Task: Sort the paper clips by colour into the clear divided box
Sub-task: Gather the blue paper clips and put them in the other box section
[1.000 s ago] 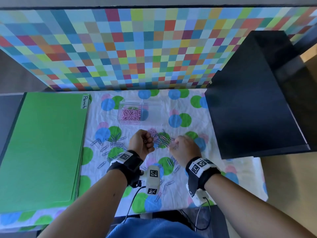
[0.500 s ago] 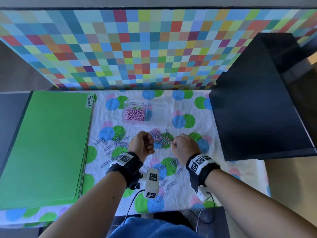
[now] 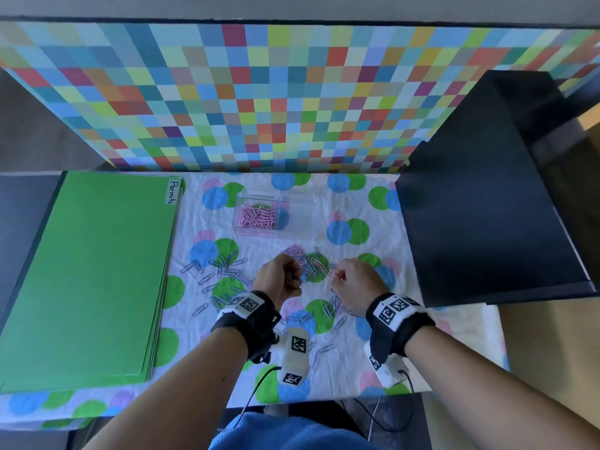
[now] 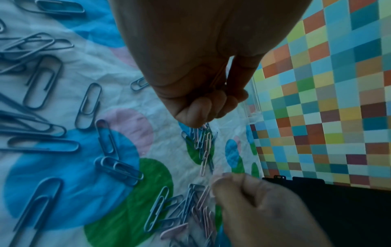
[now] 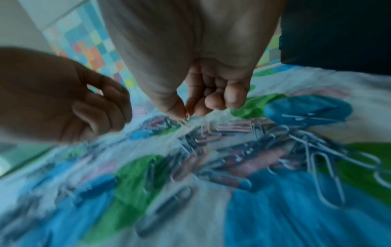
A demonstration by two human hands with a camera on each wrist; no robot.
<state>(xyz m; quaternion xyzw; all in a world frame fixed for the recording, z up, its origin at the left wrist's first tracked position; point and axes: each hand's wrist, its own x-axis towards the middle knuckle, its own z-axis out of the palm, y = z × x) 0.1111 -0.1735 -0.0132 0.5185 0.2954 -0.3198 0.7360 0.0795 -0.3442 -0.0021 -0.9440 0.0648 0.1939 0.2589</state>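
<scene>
The clear divided box [image 3: 298, 200] stands at the back of the dotted cloth, with pink clips [image 3: 256, 217] in its left compartment. A mixed pile of pink and blue clips [image 3: 305, 263] lies in front of it, and loose blue clips [image 3: 224, 271] are spread to the left. My left hand [image 3: 282, 280] is curled in a fist at the pile's left edge, and a thin clip [image 4: 220, 75] shows inside the fist. My right hand [image 3: 350, 280] is at the pile's right edge. Its thumb and forefinger pinch a pink clip [image 5: 187, 115] just above the pile.
A stack of green folders [image 3: 87, 274] labelled "Permits" covers the left of the table. A large black box [image 3: 487, 222] stands at the right. A chequered wall [image 3: 292, 92] closes the back. More blue clips [image 3: 328, 310] lie between my wrists.
Both hands stay at the mixed pile and have shifted only a little. The right hand's fingertips now pinch a pink clip at the pile's edge.
</scene>
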